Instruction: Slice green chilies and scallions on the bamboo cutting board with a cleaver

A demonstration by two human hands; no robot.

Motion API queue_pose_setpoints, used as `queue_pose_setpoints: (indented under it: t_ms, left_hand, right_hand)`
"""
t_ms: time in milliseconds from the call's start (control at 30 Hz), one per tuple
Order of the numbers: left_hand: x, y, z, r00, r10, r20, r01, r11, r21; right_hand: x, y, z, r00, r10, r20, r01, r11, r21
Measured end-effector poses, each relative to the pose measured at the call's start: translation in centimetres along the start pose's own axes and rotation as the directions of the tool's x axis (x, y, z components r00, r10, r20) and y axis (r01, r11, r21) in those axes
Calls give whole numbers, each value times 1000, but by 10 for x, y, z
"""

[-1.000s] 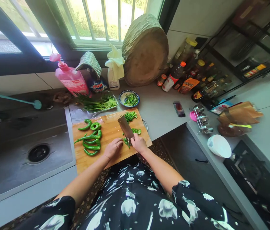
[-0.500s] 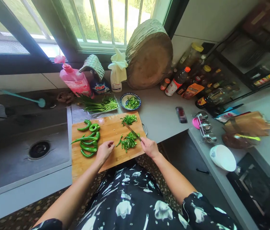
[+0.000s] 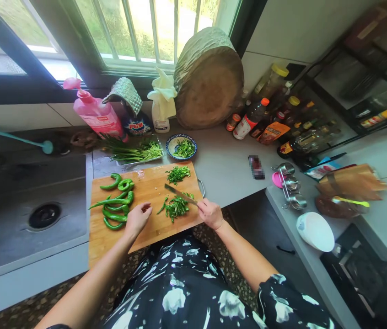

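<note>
Since a moment ago, my right hand [image 3: 210, 214] has pulled the knife [image 3: 179, 193] away from the cut peppers [image 3: 175, 207], and now the blade lies low and flat just above them. My left hand [image 3: 137, 218] has let go of the peppers and moved toward the whole ones.

Biggest is the sink [image 3: 25, 214] on my left. Next comes the round wood block [image 3: 208, 80] leaning by the window. Then the cutting board [image 3: 145, 228] sits in front of me on the counter [image 3: 228, 160].

On the board, the whole green peppers [image 3: 114, 203] lie in a heap on the left side. The cut peppers are in the middle, between my two hands. A smaller pile of chopped greens [image 3: 177, 173] sits at the far edge.

Behind the board is a pink soap bottle [image 3: 95, 114]; its label is too small to read. Beside it a dark blue bag [image 3: 138, 124] has white letters that I cannot make out. A little bowl [image 3: 181, 147] holds more chopped greens.

My right fingers are curled tight around the knife handle. My left fingers are bent loosely and hold nothing, with the tips resting on the board.
</note>
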State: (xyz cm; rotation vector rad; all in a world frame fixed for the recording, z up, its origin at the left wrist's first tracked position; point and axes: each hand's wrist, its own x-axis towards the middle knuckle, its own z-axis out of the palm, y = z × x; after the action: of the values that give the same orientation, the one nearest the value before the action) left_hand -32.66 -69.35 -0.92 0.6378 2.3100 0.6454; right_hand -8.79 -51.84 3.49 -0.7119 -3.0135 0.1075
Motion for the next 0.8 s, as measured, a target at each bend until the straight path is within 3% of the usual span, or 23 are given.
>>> queue_pose_setpoints:
  t_ms: [100,167,333,500,600,700,800]
  left_hand:
    - [-8,6,22,984,175,42,-179,972,150]
    - [-13,12,37,973,224,52,-230,939,257]
    - [-20,25,58,989,140,52,-149,933,326]
    - [-19,32,65,986,160,45,-166,930,328]
    - [-18,34,67,981,192,26,-189,917,352]
    - [-16,36,66,977,213,26,-208,908,363]
    - [-14,41,61,976,210,62,-218,914,341]
  right_hand:
    - [-11,10,-5,980,187,63,-184,982,-50]
    - [-17,13,-2,962,249,112,-241,967,-80]
    - [-25,-1,14,947,282,153,-274,959,-71]
    - [-25,-36,21,942,300,149,-305,952,8]
    - [-24,-44,19,930,336,151,-353,930,107]
    - [-27,-35,17,902,413,125,-432,858,279]
    - [-37,-21,20,842,500,203,-525,675,518]
